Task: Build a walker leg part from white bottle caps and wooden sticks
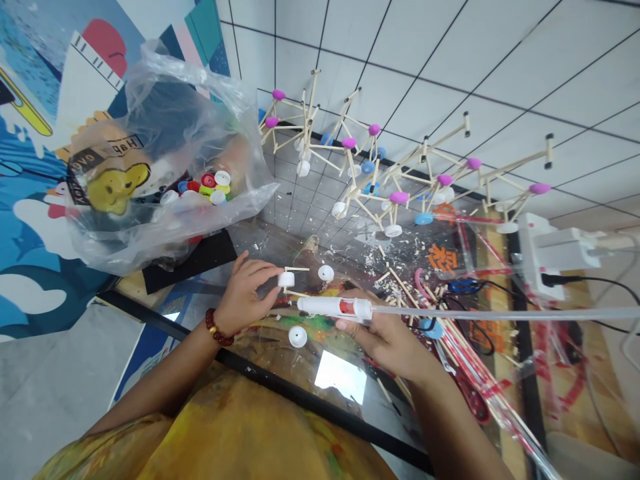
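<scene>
Between thumb and fingertips my left hand (250, 290) pinches a white bottle cap (287, 279) with thin wooden sticks attached. My right hand (383, 327) is wrapped round a white hot glue gun (333, 307) with a red part; a long clear glue stick (500, 313) runs out of its rear to the right. The gun's nozzle points left, close to the lower stick by the held cap. Two loose white caps lie on the glass table nearby, one cap (326, 273) beyond the gun and another cap (298, 337) on the near side.
At the back stand several stick models (350, 150) with pink, blue and white caps. A clear plastic bag (170, 233) of coloured caps sits at left. Wooden sticks, scraps, scissors (473, 400) and a white power strip (533, 250) with cables occupy the right.
</scene>
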Demonstrator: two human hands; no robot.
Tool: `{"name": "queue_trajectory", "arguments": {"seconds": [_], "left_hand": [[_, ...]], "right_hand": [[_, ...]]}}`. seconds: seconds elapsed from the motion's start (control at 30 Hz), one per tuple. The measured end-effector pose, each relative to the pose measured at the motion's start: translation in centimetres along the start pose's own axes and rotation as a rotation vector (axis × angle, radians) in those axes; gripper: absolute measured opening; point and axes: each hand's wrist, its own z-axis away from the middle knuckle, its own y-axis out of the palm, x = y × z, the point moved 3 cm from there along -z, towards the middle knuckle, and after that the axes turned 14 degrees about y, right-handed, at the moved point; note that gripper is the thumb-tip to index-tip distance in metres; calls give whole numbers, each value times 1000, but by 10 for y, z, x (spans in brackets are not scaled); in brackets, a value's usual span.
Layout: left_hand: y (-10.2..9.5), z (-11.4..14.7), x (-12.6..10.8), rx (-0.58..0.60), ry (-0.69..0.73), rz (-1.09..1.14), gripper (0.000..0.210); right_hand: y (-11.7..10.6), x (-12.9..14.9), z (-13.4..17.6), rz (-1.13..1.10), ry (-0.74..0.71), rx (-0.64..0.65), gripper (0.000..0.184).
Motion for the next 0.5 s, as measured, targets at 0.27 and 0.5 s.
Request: {"name": "queue_trajectory", "arguments": {"seconds": [0.27,0.5], "left_hand": [[-1,2,0,-45,7,17,39],[-2,4,3,-73,19,14,41]], "right_hand": [[-15,-9,-6,-165,68,-66,21],[-32,-6,-5,-293,87,-97,24]]}}
